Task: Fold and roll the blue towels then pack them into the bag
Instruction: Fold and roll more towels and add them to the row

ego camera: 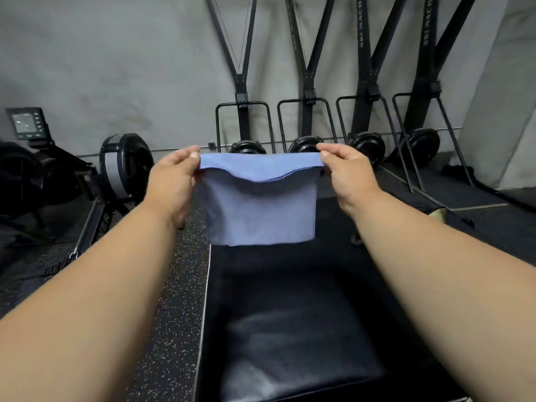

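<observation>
Hanging between both hands, the towel (261, 204) is held up in the air in front of the person, above a black padded bench (290, 343). The left hand (171, 181) pinches the top left corner between thumb and fingers; the right hand (348, 175) pinches the top right corner the same way. Both grips are closed on the cloth, not spread.

The towel looks already folded at least once: a darker front layer droops in a shallow curve just under the top edge, and a paler layer hangs behind it. Its long axis runs left to right, from one hand to the other, and the body of the cloth falls straight down from the two grips, its lower edge free and clear of the bench.

The relation that counts is this: the cloth lies below the pinches and the bench lies below the cloth, so I judge the next move to be either bringing the hands together for another fold or lowering the towel flat onto the bench for rolling. Both hands sit level and about equally near. No bag is in view.
</observation>
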Demonstrator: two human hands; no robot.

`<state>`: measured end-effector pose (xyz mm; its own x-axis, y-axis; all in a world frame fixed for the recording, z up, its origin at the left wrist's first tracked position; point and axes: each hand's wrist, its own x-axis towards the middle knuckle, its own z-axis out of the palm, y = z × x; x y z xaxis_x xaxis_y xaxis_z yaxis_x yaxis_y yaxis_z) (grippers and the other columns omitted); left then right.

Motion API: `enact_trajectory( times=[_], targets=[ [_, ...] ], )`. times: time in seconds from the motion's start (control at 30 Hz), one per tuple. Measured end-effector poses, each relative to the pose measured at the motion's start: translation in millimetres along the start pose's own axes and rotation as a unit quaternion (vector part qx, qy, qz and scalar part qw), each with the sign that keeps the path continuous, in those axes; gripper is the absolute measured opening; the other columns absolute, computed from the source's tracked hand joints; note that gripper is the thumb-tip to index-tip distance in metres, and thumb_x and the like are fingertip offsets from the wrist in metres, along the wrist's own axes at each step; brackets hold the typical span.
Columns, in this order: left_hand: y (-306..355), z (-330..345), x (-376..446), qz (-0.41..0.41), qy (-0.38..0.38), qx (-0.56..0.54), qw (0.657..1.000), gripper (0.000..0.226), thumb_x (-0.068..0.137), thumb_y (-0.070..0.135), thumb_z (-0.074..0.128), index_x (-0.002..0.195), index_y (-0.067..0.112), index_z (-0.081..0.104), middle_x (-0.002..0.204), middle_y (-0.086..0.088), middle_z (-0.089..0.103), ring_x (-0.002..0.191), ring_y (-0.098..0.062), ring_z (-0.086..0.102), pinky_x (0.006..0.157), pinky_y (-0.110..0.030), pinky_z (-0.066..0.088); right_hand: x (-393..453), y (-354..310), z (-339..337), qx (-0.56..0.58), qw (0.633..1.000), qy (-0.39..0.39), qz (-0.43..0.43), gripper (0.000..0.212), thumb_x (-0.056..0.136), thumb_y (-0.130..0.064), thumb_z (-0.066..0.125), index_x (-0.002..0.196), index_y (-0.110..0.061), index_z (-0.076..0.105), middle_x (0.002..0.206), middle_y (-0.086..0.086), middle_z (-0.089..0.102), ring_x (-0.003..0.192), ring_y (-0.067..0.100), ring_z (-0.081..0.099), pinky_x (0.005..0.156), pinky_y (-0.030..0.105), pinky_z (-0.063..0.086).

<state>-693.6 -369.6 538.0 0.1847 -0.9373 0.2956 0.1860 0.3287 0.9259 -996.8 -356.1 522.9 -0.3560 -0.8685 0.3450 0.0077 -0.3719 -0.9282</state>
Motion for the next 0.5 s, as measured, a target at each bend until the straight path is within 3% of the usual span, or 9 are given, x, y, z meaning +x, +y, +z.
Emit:
enact_trajectory(
  times=[0.1,0.17,0.3,0.4,0.5],
  targets=[
    [-3,-18,-25,-0.021,0.009,0.001,1.0,0.021,0.105,0.011,0.057,0.123,0.015,0.067,0.107,0.002,0.073,0.09,0.0,0.068,0.073,-0.012,0.052,-21,5,-10,-0.004,1.0,-0.008,-0.001,0.018,0.095,-0.008,0.068,0.101,-0.021,0.079,0.1,-0.002,0.079,0.092,0.008,0.07,0.085,0.023,0.056],
    [-27,-37,-57,-0.076,0.002,0.013,0.997,0.022,0.104,0.01,0.057,0.122,0.013,0.069,0.11,0.0,0.073,0.094,-0.006,0.068,0.074,-0.016,0.054,-48,30,-23,-0.01,0.999,-0.023,0.041,0.019,0.093,-0.004,0.069,0.097,-0.019,0.08,0.098,0.002,0.08,0.093,0.014,0.071,0.093,0.033,0.056],
    [-105,-80,-148,-0.225,0.004,0.064,0.972,0.019,0.104,0.006,0.055,0.108,0.008,0.073,0.104,-0.009,0.078,0.085,-0.017,0.067,0.082,-0.031,0.052,-133,107,-63,-0.096,0.985,-0.035,0.137,0.024,0.091,0.0,0.068,0.088,-0.02,0.082,0.093,0.003,0.08,0.088,0.017,0.072,0.089,0.039,0.056],
    [-159,-112,-209,-0.322,-0.02,0.1,0.941,0.023,0.103,0.01,0.055,0.117,0.009,0.074,0.115,-0.012,0.077,0.097,-0.026,0.07,0.084,-0.036,0.053,-199,150,-90,-0.152,0.966,-0.048,0.204,0.027,0.091,0.004,0.065,0.085,-0.017,0.082,0.09,0.003,0.08,0.088,0.02,0.072,0.083,0.033,0.053],
    [-180,-123,-248,-0.38,0.007,0.103,0.919,0.022,0.103,0.01,0.056,0.117,0.01,0.073,0.113,-0.012,0.077,0.099,-0.029,0.069,0.084,-0.036,0.054,-243,169,-108,-0.212,0.945,-0.069,0.24,0.028,0.092,0.001,0.063,0.089,-0.019,0.082,0.09,-0.003,0.079,0.087,0.018,0.072,0.075,0.025,0.052]
  ],
)
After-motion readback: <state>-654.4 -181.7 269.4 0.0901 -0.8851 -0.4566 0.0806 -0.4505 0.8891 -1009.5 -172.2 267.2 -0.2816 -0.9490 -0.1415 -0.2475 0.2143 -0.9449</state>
